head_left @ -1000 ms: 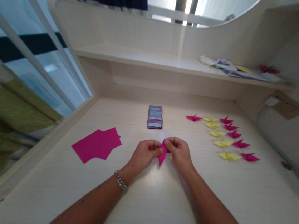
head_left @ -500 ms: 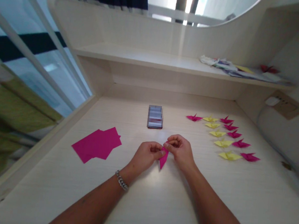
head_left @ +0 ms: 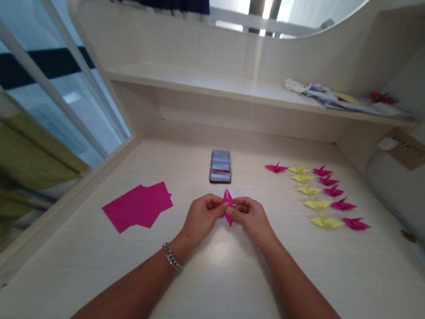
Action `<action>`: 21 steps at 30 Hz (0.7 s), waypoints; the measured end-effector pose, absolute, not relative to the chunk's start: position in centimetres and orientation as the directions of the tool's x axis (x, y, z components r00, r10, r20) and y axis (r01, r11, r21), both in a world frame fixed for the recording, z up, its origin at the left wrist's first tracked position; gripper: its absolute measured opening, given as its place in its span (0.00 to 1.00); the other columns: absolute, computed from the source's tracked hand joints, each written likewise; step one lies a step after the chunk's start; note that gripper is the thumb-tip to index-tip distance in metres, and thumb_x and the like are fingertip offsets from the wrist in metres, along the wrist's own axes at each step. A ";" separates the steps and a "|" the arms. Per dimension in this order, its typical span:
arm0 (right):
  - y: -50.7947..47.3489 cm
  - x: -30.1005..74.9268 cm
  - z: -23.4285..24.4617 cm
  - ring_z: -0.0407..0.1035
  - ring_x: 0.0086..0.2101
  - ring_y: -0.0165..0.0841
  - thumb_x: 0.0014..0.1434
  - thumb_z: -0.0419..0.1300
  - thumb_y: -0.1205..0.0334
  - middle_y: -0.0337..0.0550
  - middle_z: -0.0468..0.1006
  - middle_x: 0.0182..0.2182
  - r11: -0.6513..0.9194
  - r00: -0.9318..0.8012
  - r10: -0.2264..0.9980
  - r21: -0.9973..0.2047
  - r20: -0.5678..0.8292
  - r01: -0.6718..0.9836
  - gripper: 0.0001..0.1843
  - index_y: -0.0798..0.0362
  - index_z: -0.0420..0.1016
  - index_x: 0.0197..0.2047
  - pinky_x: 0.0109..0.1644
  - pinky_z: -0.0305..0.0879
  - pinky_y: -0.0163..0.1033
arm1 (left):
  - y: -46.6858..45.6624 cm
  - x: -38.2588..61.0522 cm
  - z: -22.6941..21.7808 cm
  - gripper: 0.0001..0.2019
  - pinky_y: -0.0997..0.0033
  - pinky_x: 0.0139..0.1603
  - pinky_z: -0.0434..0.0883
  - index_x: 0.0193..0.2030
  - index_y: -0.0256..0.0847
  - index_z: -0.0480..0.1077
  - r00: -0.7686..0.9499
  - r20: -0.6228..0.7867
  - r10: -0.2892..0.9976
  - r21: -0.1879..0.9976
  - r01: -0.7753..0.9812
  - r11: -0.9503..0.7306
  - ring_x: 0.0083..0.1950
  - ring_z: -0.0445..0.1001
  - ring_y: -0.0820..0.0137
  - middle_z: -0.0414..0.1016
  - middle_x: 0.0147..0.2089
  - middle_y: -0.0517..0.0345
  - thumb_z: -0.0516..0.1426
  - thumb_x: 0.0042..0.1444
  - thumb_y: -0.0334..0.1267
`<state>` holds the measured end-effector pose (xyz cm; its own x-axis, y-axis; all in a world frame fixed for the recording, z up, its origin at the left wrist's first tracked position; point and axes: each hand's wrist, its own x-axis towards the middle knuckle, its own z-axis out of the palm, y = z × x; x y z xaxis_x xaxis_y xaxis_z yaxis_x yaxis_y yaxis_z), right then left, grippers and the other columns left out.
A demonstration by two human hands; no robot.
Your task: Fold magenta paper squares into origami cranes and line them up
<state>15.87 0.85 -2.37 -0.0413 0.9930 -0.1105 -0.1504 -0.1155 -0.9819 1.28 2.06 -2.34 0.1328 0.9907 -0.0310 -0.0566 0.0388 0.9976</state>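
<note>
A narrow folded piece of pink origami paper (head_left: 227, 197) is pinched between both hands over the middle of the desk. Its upper end splits into two thin points; the lower end tapers to one tip. My left hand (head_left: 203, 214) grips it from the left with thumb and fingers closed. From the other side, my right hand (head_left: 251, 216) holds it the same way, the two thumbs close together at its middle. The fingers hide part of the folds. Just beyond the hands lies a phone (head_left: 221, 166) with a blurred screen.
Flat pink paper sheets (head_left: 136, 207) overlap at the left. Rows of folded yellow cranes (head_left: 317, 204) and pink cranes (head_left: 342, 204) stand at the right. A shelf (head_left: 205, 84) crosses the back, bearing papers (head_left: 351, 102). A plugged-in charger (head_left: 387, 143) sits on the right wall.
The folded paper has turned so its split points now show at the top. Both hands have shifted slightly left, and the right hand has lowered to the left one's level.
</note>
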 end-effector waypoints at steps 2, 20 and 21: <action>0.8 15.8 -2.5 0.69 0.23 0.29 0.42 0.69 0.55 0.41 0.77 0.23 -0.139 -0.073 0.988 -0.985 -0.132 -0.098 0.16 0.57 0.74 0.31 0.28 0.64 0.34 | 2.2 1.2 -2.4 0.11 0.68 0.35 0.72 0.31 0.35 0.73 0.093 -0.029 0.995 0.997 -0.064 0.035 0.30 0.75 0.69 0.78 0.29 0.53 0.64 0.45 0.40; 0.2 15.7 -1.8 0.62 0.19 0.27 0.45 0.67 0.55 0.37 0.70 0.17 -0.133 -0.130 0.981 -0.989 -0.140 0.066 0.13 0.56 0.72 0.25 0.25 0.57 0.33 | 2.3 1.0 -2.2 0.12 0.73 0.31 0.67 0.28 0.34 0.74 0.120 0.015 0.993 1.000 0.016 -0.017 0.29 0.70 0.72 0.74 0.27 0.56 0.62 0.49 0.44; 0.3 16.0 -1.7 0.61 0.19 0.26 0.46 0.66 0.55 0.37 0.70 0.16 -0.133 -0.115 0.983 -0.988 -0.142 0.079 0.13 0.56 0.72 0.25 0.24 0.57 0.33 | 2.3 1.0 -2.1 0.12 0.73 0.31 0.67 0.28 0.34 0.74 0.114 0.002 0.993 1.000 -0.003 -0.002 0.28 0.70 0.72 0.74 0.26 0.56 0.62 0.48 0.44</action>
<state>15.96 0.31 -1.69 -0.1150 0.9832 -0.1419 0.0785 -0.1334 -0.9879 1.05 2.27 -2.13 0.1141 0.9935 0.0022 -0.0032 -0.0019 1.0000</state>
